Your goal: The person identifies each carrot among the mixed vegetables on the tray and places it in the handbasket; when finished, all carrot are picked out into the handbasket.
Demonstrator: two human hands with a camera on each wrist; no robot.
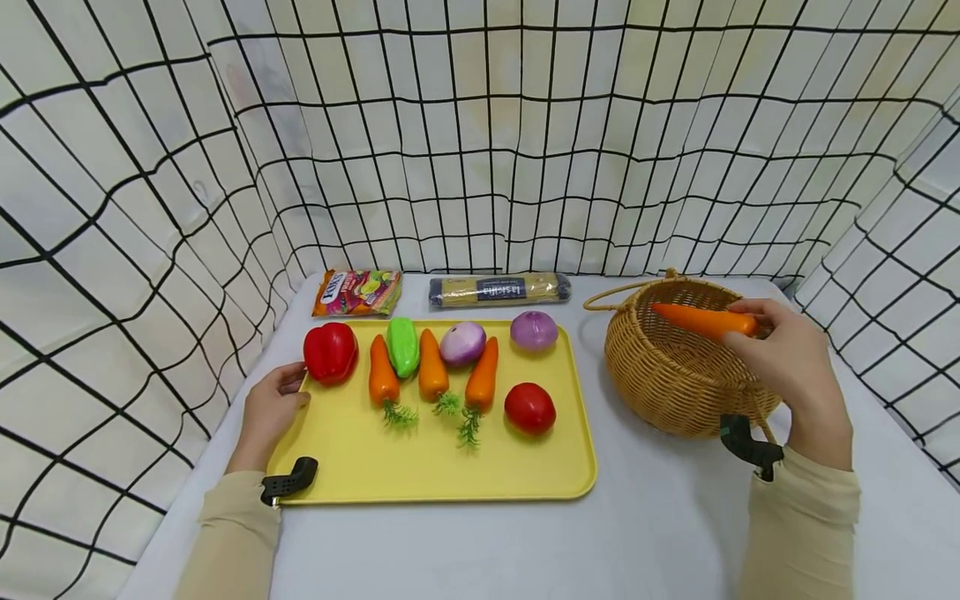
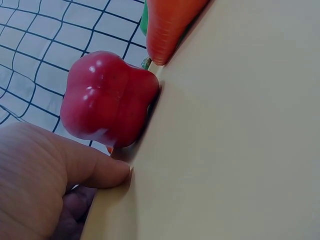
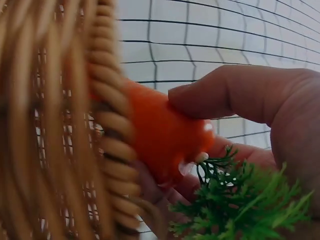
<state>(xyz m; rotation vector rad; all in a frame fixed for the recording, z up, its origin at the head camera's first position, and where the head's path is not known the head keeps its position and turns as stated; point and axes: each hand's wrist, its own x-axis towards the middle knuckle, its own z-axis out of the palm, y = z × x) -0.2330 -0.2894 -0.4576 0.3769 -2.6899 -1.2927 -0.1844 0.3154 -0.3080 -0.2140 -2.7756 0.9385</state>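
My right hand (image 1: pixel 787 350) pinches an orange carrot (image 1: pixel 701 320) near its leafy end, over the mouth of a wicker basket (image 1: pixel 648 387). Green fronds (image 3: pixel 240 195) hang below the palm in the right wrist view, and the basket's rim hides the carrot's tip there. At the left side, my left hand (image 1: pixel 273 412) grips the edge of a yellow tray (image 1: pixel 435 475), thumb on top and fingers underneath. Just beyond that thumb sits a red bell pepper (image 2: pixel 107 100) at the tray's corner.
On the tray lie several carrots (image 1: pixel 433 367), a green pepper-like vegetable (image 1: pixel 403 347), two purple onions (image 1: pixel 534 331) and a tomato (image 1: pixel 530 408). Behind it are a colourful candy bag (image 1: pixel 357 292) and a spaghetti pack (image 1: pixel 498 290). Black netting (image 1: pixel 491 158) surrounds the white table.
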